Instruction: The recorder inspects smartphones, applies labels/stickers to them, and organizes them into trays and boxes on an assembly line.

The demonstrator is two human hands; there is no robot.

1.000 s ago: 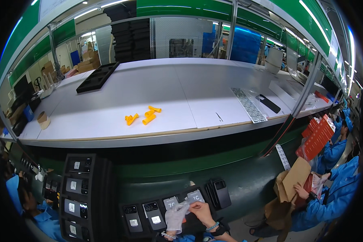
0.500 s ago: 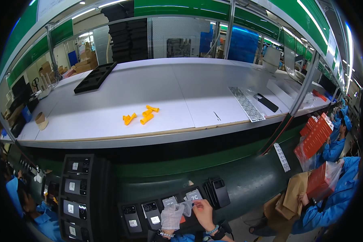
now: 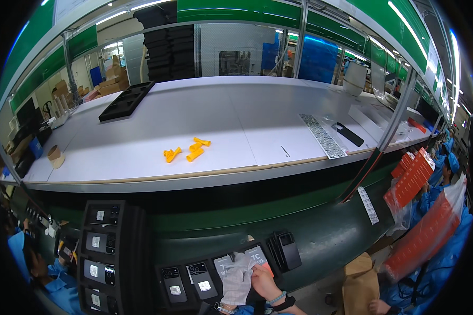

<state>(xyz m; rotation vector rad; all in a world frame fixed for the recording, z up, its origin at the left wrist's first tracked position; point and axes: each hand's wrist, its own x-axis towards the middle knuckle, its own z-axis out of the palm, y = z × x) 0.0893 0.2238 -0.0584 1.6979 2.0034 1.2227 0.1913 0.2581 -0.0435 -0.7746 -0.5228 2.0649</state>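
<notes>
Reaching over a black foam tray (image 3: 193, 298), the left hand (image 3: 237, 283) wears a pale glove (image 3: 240, 266) and sits further right than half a second ago. A co-worker's plastic-wrapped red bundle (image 3: 425, 233) has swung up beside its brown carton (image 3: 360, 283). White labels mark the smartphones (image 3: 174, 276); grey cards (image 3: 256, 254) carry large white lettering. The bare right hand (image 3: 266, 283) bends its fingers against the glove's tip end; whether either hand pinches anything, I cannot tell.
</notes>
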